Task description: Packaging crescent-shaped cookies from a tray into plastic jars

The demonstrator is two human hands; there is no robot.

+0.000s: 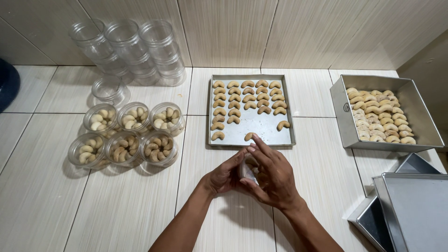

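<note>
My left hand [225, 176] and my right hand [272, 175] meet on the tiled floor around a small clear plastic jar [247, 171]. The left hand grips the jar's side. The right hand covers its top, fingers curled over the opening, so the jar's contents are mostly hidden. Just beyond the hands lies a flat metal tray [268, 125] with rows of crescent-shaped cookies [246, 98] on its far half and a few loose ones near its front edge.
Six clear jars filled with cookies [129, 136] stand at the left, with stacks of empty jars [128, 49] and one single empty jar [109, 88] behind them. A deep metal pan of cookies [386, 113] sits at the right; empty stacked pans [407, 208] lie at the lower right.
</note>
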